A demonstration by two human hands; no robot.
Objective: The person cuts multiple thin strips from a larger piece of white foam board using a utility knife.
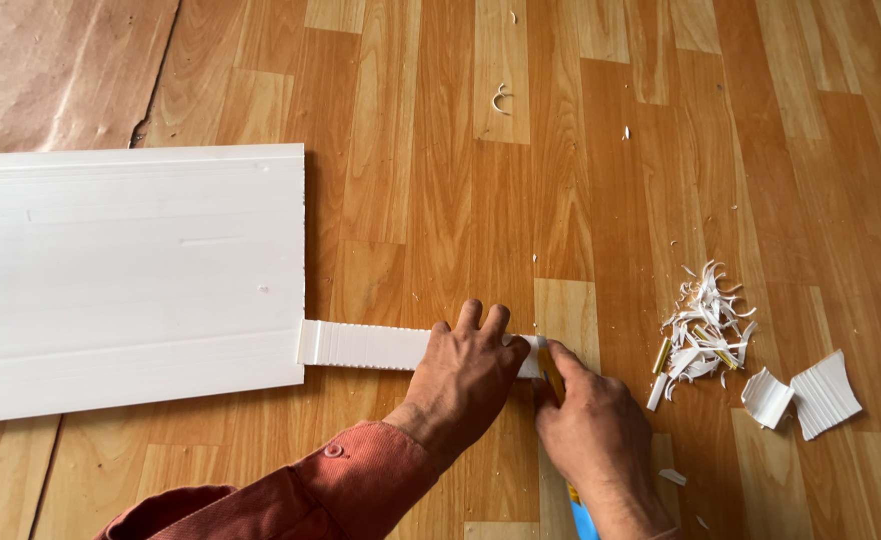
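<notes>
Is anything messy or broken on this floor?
Yes. A heap of white shavings and two broken white ribbed pieces lie scattered on the wood floor, right of the hands.

A rust-red long sleeve is worn on the left arm, cuff buttoned at the wrist with one small round button in a matching colour. The fabric looks a bit faded and creased. The left hand and right hand are bare, no gloves, rings or watch to be seen.

We read this as room under renovation: wood-pattern floor, brown protective paper, white wall panel, white shavings and offcuts.
</notes>
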